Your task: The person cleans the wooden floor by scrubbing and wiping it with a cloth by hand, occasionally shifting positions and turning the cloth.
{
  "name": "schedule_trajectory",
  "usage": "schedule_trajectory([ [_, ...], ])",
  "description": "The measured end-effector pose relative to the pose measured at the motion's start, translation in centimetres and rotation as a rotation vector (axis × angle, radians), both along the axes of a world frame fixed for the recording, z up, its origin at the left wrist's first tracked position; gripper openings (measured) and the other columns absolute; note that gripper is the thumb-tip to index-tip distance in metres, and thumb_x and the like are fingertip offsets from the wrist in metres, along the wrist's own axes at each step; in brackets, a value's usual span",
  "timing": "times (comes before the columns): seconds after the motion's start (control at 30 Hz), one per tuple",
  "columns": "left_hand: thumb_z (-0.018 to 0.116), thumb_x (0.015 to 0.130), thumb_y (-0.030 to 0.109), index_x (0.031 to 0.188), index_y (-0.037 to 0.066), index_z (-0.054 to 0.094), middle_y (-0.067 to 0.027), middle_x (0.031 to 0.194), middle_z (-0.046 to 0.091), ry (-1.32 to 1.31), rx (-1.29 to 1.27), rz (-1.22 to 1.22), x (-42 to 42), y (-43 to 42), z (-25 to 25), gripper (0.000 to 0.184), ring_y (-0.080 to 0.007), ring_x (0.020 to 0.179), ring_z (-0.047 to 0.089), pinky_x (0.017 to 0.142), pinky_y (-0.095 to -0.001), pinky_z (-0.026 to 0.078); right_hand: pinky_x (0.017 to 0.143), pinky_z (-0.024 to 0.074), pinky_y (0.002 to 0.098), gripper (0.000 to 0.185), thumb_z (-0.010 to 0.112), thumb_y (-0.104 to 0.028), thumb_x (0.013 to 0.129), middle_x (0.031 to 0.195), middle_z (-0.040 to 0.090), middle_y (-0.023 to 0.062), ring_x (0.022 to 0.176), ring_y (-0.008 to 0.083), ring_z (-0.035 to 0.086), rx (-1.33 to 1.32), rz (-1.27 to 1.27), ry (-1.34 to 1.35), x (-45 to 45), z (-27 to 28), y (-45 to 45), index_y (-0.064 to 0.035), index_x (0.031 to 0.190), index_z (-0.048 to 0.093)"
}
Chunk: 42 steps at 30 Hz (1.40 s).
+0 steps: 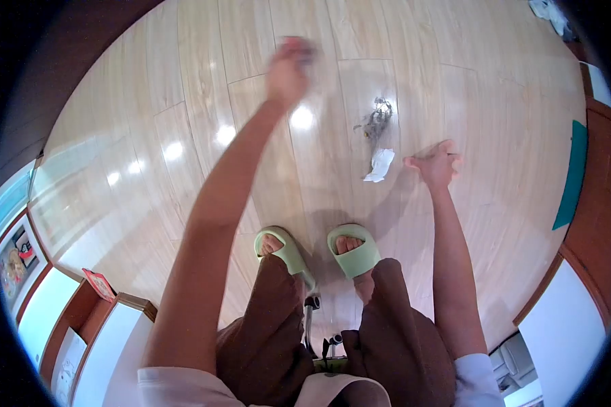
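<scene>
Left hand [288,76] motion-blurred; dark bit [308,53] at its fingers unidentifiable. Right hand [436,165] fingers slightly smeared. Grey clump [378,122] too fine to resolve. White thing [551,15], top right, cut off.

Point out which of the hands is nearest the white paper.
The right hand, just beside the white paper; the left hand, blurred, is clearly farther off.

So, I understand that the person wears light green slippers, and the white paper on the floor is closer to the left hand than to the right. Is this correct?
Not quite: the head view shows the white paper on the floor closer to the right hand than to the left hand. The slippers are indeed light green.
</scene>
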State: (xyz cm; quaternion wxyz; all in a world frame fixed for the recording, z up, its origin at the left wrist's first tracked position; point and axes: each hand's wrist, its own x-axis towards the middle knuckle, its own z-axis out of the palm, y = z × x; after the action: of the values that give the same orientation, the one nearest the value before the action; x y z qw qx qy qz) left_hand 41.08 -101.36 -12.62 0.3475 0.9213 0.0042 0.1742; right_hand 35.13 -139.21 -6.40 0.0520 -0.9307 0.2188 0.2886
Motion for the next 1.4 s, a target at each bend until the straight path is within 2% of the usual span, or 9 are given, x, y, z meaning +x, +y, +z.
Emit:
schedule_trajectory([
  [0.1,0.052,0.073,-0.005,0.107,0.006,0.069,-0.0163,0.098,0.063,0.079,-0.294,-0.135,0.6,-6.5,3.1,0.04,-0.0373,0.099,0.058,0.085,-0.0451,0.049,0.109,0.0167,0.0717,0.146,0.092,-0.052,0.052,0.147,0.018,0.0475,0.144,0.057,0.008,0.056,0.042,-0.023,-0.2,0.2,-0.2,0.0009,0.154,0.001],
  [0.33,0.058,0.073,-0.006,0.108,0.006,0.067,-0.0109,0.093,0.058,-0.179,-0.324,0.34,-9.8,8.6,0.1,0.038,-0.0199,0.079,0.059,0.063,-0.0318,0.048,0.111,0.0293,0.0603,0.147,0.091,-0.053,0.051,0.151,0.003,0.0461,0.136,0.0623,0.024,-0.005,0.0,0.033,0.2,0.8,0.4,-0.0049,0.155,-0.001],
  [0.47,0.059,0.079,0.006,0.106,0.006,0.069,-0.0163,0.098,0.059,0.179,0.385,0.919,-17.2,23.5,-0.7,0.03,-0.035,0.092,0.059,0.08,-0.0438,0.048,0.105,0.0389,0.06,0.147,0.092,-0.05,0.05,0.15,0.003,0.0469,0.131,0.068,0.027,-0.018,-0.026,0.051,0.5,1.3,0.9,-0.006,0.155,-0.001],
  [0.6,0.061,0.082,0.01,0.11,0.009,0.07,-0.0152,0.103,0.059,0.308,0.294,1.117,-14.0,21.2,-1.1,0.029,-0.033,0.093,0.061,0.082,-0.0417,0.049,0.101,0.0435,0.0603,0.145,0.093,-0.046,0.05,0.15,0.005,0.0463,0.128,0.0719,0.025,-0.047,-0.031,0.037,0.5,1.4,1.1,-0.0079,0.155,0.001],
  [0.87,0.052,0.075,-0.001,0.101,0.011,0.07,-0.0157,0.091,0.062,-0.105,0.141,0.149,1.5,-4.3,-0.2,0.034,-0.0369,0.088,0.06,0.08,-0.0457,0.05,0.097,0.0455,0.0629,0.143,0.093,-0.043,0.052,0.153,-0.002,0.0416,0.132,0.0698,0.02,-0.009,-0.079,0.056,0.8,1.3,1.0,-0.0094,0.156,0.001],
  [1.03,0.056,0.075,-0.007,0.115,0.008,0.068,-0.0124,0.095,0.061,0.094,-0.354,-0.256,1.0,-15.1,4.4,0.044,-0.0319,0.086,0.06,0.075,-0.0388,0.05,0.095,0.0484,0.0599,0.143,0.094,-0.046,0.051,0.153,0.0,0.0423,0.131,0.0707,0.022,-0.013,-0.063,0.073,0.9,1.7,0.9,-0.009,0.156,0.003],
  [1.2,0.057,0.078,-0.007,0.111,0.002,0.067,-0.0148,0.095,0.058,-0.171,-0.047,-0.037,-4.1,-6.5,4.8,0.035,-0.0299,0.085,0.059,0.078,-0.0379,0.049,0.096,0.0452,0.0647,0.144,0.095,-0.045,0.051,0.153,-0.001,0.0414,0.133,0.0699,0.018,-0.014,-0.11,0.099,1.1,2.3,1.3,-0.009,0.156,0.003],
  [1.23,0.056,0.079,-0.006,0.112,0.003,0.066,-0.0159,0.096,0.058,0.078,-0.261,0.135,-6.0,-4.3,4.7,0.035,-0.0317,0.088,0.058,0.08,-0.039,0.049,0.097,0.0443,0.0657,0.143,0.095,-0.044,0.051,0.153,-0.001,0.0412,0.133,0.0695,0.018,-0.002,-0.116,0.097,0.9,2.2,1.3,-0.0089,0.156,0.003],
  [1.4,0.061,0.08,-0.001,0.119,0.005,0.064,-0.0154,0.102,0.058,0.16,0.206,0.323,-11.3,1.4,1.8,0.04,-0.0334,0.09,0.059,0.076,-0.0409,0.05,0.104,0.032,0.0727,0.144,0.098,-0.034,0.052,0.154,-0.006,0.04,0.136,0.0672,0.012,0.077,-0.189,0.073,1.3,2.8,1.3,-0.0079,0.156,0.0],
])
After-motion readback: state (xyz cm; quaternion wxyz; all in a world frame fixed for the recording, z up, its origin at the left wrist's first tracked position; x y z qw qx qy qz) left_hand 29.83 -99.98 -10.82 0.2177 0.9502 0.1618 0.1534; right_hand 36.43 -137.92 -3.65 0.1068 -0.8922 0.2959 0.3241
